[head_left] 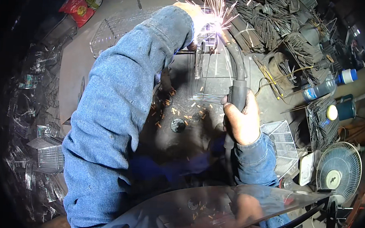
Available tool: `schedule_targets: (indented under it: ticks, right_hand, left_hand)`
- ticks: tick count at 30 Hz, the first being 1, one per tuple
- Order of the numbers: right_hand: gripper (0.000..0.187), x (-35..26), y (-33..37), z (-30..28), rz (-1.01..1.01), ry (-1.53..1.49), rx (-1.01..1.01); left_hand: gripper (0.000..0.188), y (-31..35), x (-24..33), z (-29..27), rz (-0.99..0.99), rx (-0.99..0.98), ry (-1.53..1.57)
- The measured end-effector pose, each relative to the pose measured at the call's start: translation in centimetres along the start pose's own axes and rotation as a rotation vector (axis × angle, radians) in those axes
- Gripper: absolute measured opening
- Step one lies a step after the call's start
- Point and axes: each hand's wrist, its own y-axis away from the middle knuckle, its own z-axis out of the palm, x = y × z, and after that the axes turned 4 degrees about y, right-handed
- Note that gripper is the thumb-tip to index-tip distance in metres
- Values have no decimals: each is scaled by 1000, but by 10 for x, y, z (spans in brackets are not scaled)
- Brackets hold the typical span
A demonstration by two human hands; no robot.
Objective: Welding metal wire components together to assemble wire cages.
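Head view: right hand (247, 120) closed around the welding torch (239, 65); left hand (188, 8), beyond and left of the torch, glare-washed, its grip I cannot tell.

Sack (77, 7) left of torch (238, 92), fan (339, 167) lower right

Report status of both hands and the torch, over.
Right hand: gripping black, curved-neck welding torch. Left hand: beside bright sparks, grip unclear. White glare hides torch's tip.
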Motion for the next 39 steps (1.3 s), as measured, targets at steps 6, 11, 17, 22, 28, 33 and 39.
schedule_targets:
  ticks: [6,11,17,22,28,33,39]
  right_hand:
    - [30,7,-3,-3,-71,83,-6]
    - [32,7,-2,1,-107,70,-36]
    - [31,4,-2,-3,-66,75,-18]
    - [29,-6,7,-11,101,-106,-97]
    - [26,4,17,-18,93,-143,-70]
    - [35,6,14,-17,127,-60,-156]
    - [34,6,14,-16,133,-64,-160]
  left_hand:
    - [101,-46,-16,39,-57,42,274]
    - [100,-66,-49,78,-131,77,496]
    - [98,-23,-13,19,-45,-13,114]
    - [104,0,-9,16,-5,128,10]
    - [105,6,-1,4,0,91,14]
    - [105,6,0,3,2,107,-2]
    - [104,11,2,-1,4,108,-25]
